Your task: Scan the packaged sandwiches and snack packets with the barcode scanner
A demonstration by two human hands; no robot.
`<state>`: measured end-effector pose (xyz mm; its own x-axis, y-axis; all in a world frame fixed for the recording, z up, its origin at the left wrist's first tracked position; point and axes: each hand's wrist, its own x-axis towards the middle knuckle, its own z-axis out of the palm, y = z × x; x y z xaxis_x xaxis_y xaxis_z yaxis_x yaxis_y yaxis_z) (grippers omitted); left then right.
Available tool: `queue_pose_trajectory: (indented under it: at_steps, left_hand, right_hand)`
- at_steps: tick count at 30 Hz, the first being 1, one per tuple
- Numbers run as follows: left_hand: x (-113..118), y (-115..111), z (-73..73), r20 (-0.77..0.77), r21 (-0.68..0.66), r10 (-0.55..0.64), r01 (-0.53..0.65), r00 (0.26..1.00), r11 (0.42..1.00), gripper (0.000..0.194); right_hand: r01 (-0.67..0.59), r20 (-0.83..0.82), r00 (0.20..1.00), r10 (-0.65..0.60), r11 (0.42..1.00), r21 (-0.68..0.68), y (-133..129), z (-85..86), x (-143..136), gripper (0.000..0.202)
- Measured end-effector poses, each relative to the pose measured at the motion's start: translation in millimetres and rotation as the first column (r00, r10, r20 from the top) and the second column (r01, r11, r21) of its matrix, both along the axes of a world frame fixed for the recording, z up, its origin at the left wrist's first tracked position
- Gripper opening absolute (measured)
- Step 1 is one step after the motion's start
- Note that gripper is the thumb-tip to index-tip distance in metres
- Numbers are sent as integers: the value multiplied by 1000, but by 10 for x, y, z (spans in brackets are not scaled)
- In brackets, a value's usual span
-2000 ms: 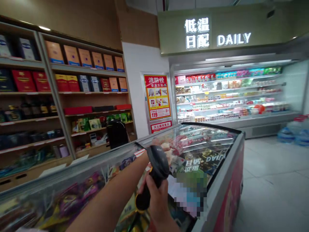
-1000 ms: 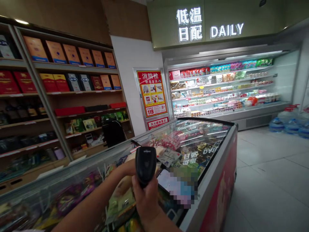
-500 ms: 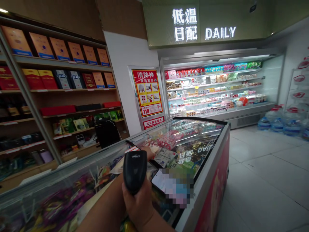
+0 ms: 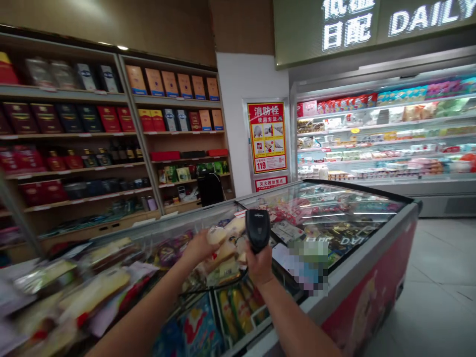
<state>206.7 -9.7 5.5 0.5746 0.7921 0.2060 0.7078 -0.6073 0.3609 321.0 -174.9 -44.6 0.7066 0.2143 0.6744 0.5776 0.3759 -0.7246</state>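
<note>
My right hand [image 4: 260, 265] is wrapped round the handle of a black handheld scanner [image 4: 258, 230], held upright over the chest freezer [image 4: 320, 302]. To its left, my left hand [image 4: 203, 245] has its fingers on a small pale packaged item [image 4: 217, 235], blurred at its edges. Below both hands lie clear-wrapped packs and, lower down, yellow-green packets [image 4: 238, 310] in a wire basket. A phone [image 4: 286, 260], partly pixelated, rests on the freezer's glass just right of the scanner.
Pale wrapped packs [image 4: 107, 292] are heaped at the left of the freezer. Behind stand shelves of boxes [image 4: 111, 119] and a black chair back [image 4: 210, 190]. A lit refrigerated display [image 4: 372, 148] is at the back right, with tiled floor [image 4: 439, 277] before it.
The view has swung left. My left arm, which crossed behind the scanner with its hand on the packs beyond, has drawn back to the left, now with a pale item at the fingers.
</note>
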Motion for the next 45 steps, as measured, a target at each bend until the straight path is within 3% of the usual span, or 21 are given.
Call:
queue_pose_trajectory:
  at_steps: [3,6,10,13,18,23,28,31,34,37,40,42,45]
  left_hand:
    - [-405,-240,-203,-4,-43,45,-46,999,998,58]
    - [-634,-403,-318,10,-63,89,-88,996,994,53]
    - [-843,-433,-298,52,-186,188,-175,981,967,51]
    - [-953,-406,-252,85,-272,174,-145,981,951,52]
    - [-977,-568,-339,-15,-214,111,-111,994,970,71]
    - [-901,-860,-462,-58,-38,134,-137,989,990,68]
    - [-911,-957,-396,-91,-107,134,-144,987,984,58]
    - [-895,-1014,-380,-16,-139,132,-133,991,981,54]
    - [-818,-1012,-434,168,-153,74,-48,983,987,45]
    - [-742,-869,-456,448,-330,140,18,883,944,36]
    - [-754,-630,-356,690,-585,366,183,625,790,35]
    - [-792,-461,-262,742,-645,463,329,485,690,40]
    - [-815,-226,-220,837,-537,421,376,350,755,50]
  right_hand:
    - [-29,-110,993,28,1000,-2,-39,54,46,35]
    - [-135,-236,961,146,989,61,-69,174,32,38]
    - [-388,-415,809,416,909,154,-59,270,-97,38]
    - [-538,-453,714,534,832,133,2,200,-217,40]
    - [-627,-473,651,593,772,104,144,41,-341,41]
    - [-660,-548,566,616,737,147,149,-44,-420,45]
    - [-654,-560,536,632,730,198,26,-104,-496,45]
    - [-667,-524,560,642,724,174,-15,-106,-524,42]
    - [-667,-476,589,653,725,170,-10,-100,-518,42]
    - [-682,-467,577,670,710,175,4,-37,-476,43]
    - [-714,-479,554,681,684,148,8,144,-431,47]
    - [-747,-474,540,695,655,111,42,304,-417,48]
    - [-800,-452,534,714,599,0,188,478,-410,51]
